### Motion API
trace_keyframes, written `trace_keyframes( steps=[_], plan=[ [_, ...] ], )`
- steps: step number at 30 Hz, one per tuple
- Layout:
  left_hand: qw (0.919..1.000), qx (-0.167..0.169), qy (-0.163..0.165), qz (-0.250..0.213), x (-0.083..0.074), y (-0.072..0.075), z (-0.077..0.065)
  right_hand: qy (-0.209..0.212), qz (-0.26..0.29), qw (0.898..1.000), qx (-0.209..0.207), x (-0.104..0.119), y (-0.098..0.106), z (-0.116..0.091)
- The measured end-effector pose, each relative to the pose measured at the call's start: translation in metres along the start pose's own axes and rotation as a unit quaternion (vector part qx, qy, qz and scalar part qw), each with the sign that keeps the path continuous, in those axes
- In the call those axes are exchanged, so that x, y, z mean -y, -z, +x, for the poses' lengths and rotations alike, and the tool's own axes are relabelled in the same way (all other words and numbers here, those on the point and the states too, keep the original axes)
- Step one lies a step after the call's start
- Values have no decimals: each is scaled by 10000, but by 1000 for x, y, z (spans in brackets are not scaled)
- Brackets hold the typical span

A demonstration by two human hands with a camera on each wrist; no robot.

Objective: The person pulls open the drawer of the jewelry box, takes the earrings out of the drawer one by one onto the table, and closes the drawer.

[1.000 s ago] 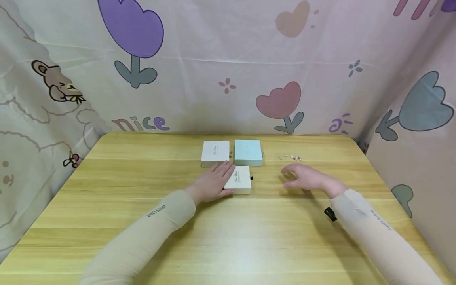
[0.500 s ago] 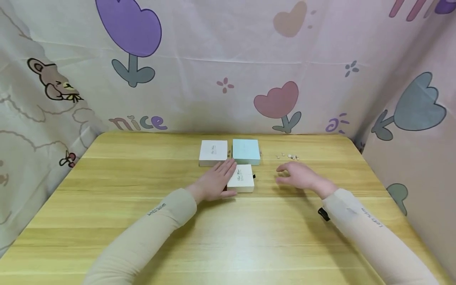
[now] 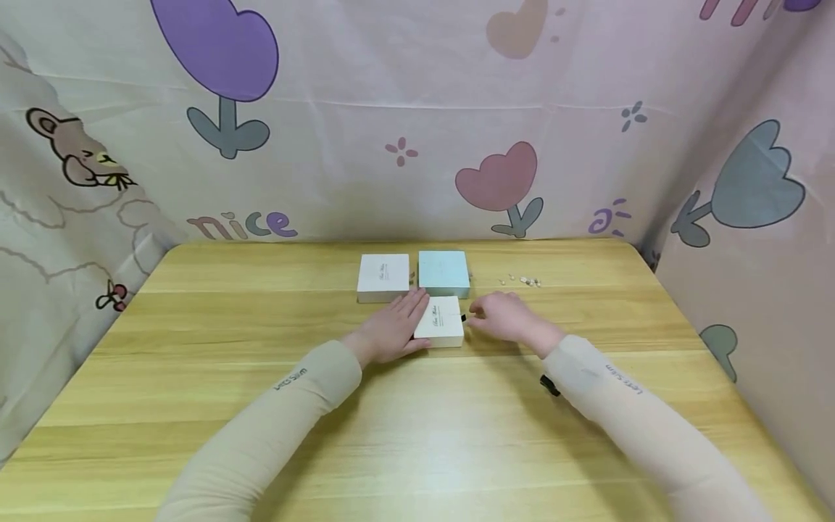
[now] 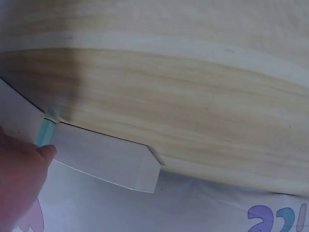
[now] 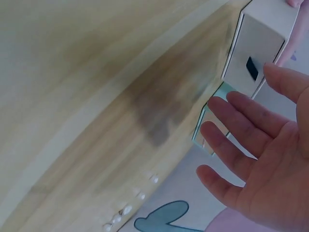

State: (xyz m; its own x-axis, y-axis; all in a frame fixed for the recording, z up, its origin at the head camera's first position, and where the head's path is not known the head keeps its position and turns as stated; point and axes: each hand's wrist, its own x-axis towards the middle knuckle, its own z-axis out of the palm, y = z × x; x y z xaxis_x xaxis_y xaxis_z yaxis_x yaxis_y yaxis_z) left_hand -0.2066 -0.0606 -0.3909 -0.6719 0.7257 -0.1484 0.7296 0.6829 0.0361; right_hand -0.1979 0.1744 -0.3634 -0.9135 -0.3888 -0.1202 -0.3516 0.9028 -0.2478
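Note:
The front white drawer box (image 3: pixel 446 330) lies flat, with small dark lettering on its lid and a black pull tab (image 3: pixel 463 318) on its right end. My left hand (image 3: pixel 388 330) rests along its left end, fingers straight, thumb at the near corner. On the other side, my right hand (image 3: pixel 504 316) is close to the tab. From the right wrist, the thumb (image 5: pixel 285 79) reaches toward the dark tab (image 5: pixel 252 68) while the other fingers spread apart, holding nothing. The box's drawer front looks flush with its sleeve.
Behind stand another white box (image 3: pixel 383 271) and a light blue box (image 3: pixel 443 270), side by side. Several tiny shiny pieces (image 3: pixel 525 281) lie at the right rear of the wooden table (image 3: pixel 261 326). A patterned cloth (image 3: pixel 339 174) hangs at the back and sides.
My right hand has moved left, from beside the tiny pieces to the front box's tab. The left hand stays at the box's left end, lying less over the lid than one second ago.

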Motion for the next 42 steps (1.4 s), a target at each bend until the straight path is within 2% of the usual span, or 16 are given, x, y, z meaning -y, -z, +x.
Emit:
trace_keyframes(
  steps=[10, 15, 25, 42],
  plan=[
    [9999, 26, 43, -163, 3, 0, -2, -188, 298, 9993, 144, 11, -2, 12],
    [10000, 20, -33, -85, 2, -2, -1, -465, 514, 9971, 308, 12, -5, 17],
    [9999, -63, -110, 11, 1, -1, 3, -817, 659, 9939, 324, 14, -8, 21],
    [9999, 52, -82, 113, 1, 1, -1, -805, 815, 9922, 495, -3, 1, 9]
  ],
)
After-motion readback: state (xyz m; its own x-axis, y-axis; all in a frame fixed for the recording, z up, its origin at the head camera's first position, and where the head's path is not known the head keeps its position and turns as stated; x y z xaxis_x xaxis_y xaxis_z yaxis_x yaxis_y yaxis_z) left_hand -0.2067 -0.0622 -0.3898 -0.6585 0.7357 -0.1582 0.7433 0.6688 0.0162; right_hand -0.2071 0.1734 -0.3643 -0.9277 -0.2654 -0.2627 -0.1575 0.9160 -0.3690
